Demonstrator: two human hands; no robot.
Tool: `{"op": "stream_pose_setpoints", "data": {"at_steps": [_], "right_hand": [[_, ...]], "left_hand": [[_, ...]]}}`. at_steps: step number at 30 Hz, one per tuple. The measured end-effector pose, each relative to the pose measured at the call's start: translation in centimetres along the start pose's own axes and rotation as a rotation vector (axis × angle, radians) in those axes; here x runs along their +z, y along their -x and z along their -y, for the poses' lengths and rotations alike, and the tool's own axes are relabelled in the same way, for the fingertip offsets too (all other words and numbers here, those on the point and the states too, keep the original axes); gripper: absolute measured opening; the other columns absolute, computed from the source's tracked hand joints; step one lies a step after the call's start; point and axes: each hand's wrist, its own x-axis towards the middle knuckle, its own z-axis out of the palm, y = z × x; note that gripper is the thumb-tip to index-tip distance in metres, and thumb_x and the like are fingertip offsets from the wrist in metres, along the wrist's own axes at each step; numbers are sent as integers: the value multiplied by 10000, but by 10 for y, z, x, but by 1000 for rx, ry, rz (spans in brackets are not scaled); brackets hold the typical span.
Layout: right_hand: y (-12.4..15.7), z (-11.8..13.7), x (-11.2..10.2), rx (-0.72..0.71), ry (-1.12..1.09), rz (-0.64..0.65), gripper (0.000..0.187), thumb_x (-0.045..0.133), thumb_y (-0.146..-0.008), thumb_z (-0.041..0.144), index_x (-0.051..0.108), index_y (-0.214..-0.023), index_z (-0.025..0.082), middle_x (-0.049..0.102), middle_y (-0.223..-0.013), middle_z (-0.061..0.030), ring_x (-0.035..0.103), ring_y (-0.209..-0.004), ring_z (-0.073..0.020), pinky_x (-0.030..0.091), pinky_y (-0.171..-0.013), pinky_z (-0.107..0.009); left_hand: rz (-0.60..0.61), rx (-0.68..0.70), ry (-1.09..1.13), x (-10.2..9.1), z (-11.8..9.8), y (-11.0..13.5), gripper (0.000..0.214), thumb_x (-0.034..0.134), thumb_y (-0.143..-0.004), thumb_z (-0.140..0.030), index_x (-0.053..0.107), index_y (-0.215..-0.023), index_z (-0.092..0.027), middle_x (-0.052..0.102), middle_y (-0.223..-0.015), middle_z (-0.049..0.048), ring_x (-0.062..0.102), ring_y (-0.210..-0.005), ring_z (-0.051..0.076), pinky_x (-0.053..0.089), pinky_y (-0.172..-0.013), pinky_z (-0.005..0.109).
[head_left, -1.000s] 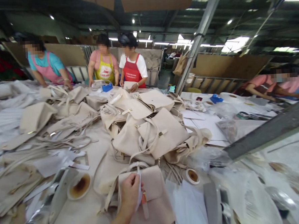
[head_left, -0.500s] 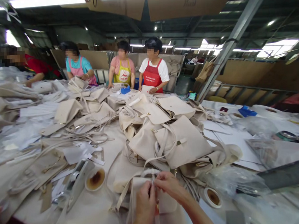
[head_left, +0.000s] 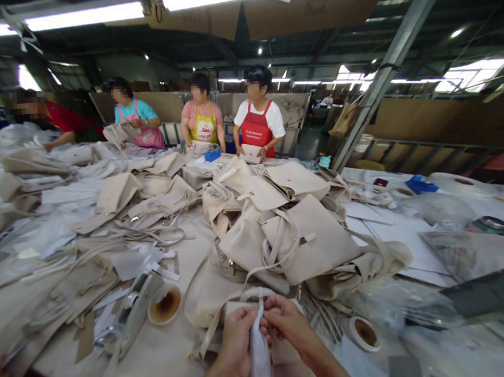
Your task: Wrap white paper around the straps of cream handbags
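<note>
Both of my hands are low in the middle, over a cream handbag (head_left: pixel 288 354) that lies close to me. My left hand (head_left: pixel 238 340) is closed, its thumb and fingers pinching a thin white wrapping strip (head_left: pixel 259 356) that hangs down toward me. Close beside it, my right hand (head_left: pixel 288 323) pinches at the strip's upper part, against the bag's narrow strap (head_left: pixel 261 294). The fingertips of the two hands nearly meet and hide part of the strap. Beyond them rises a pile of similar cream bags (head_left: pixel 313 241) with gold-coloured clasps.
A tape roll (head_left: pixel 165 304) and a grey tape dispenser (head_left: pixel 137 309) lie left; another tape roll (head_left: pixel 364 333) lies right. Clear plastic bags (head_left: pixel 404 301) and white sheets (head_left: pixel 404 242) cover the right side. Several co-workers, one in a red apron (head_left: pixel 256 128), stand across the table.
The white strip now hangs visibly between my hands, over the bag front seen earlier. My left hand has turned slightly. Across the table, the red-aproned co-worker has raised a bag piece.
</note>
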Motion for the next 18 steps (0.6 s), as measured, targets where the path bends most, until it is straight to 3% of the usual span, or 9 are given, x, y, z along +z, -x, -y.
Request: {"op": "stream_pose_setpoints", "data": {"at_steps": [3, 6, 8, 12, 18], "right_hand": [[4, -10, 13, -46, -91, -39, 304, 649, -617, 438, 518, -796, 230, 518, -442, 92, 443, -380, -114, 339, -395, -227], [6, -15, 22, -135, -175, -180, 417, 706, -626, 434, 551, -952, 225, 714, -757, 5, 544, -465, -124, 430, -445, -255], [7, -15, 24, -171, -185, -268, 448, 748, -612, 395, 570, -987, 229, 741, -932, -39, 613, -534, -150, 475, -472, -275], [10, -14, 19, -121, -137, -283, 371, 728, -673, 437, 571, -943, 238, 712, -730, -6, 641, -541, -201, 482, -449, -296], [12, -3, 15, -69, -259, -230, 532, 740, -692, 452, 504, -1115, 234, 707, -838, -2, 674, -676, -186, 540, -573, -295]], "left_hand": [[-40, 79, -58, -1, 5, 1, 323, 723, -618, -422, 510, -723, -204, 594, -511, -37, 527, -442, 117, 431, -490, 249], [-77, 197, -172, -4, 9, 1, 295, 701, -647, -385, 461, -691, -220, 610, -501, -31, 566, -449, 134, 422, -467, 238], [-90, 230, -207, -6, 11, 0, 300, 687, -664, -377, 425, -693, -234, 608, -505, -36, 581, -456, 142, 422, -455, 235], [-90, 276, -253, -8, 18, 1, 278, 642, -719, -347, 386, -770, -251, 620, -559, -41, 605, -488, 155, 462, -478, 250], [-120, 297, -398, -10, 17, 7, 210, 552, -768, -238, 372, -875, -251, 635, -613, -36, 627, -517, 167, 491, -522, 269]]}}
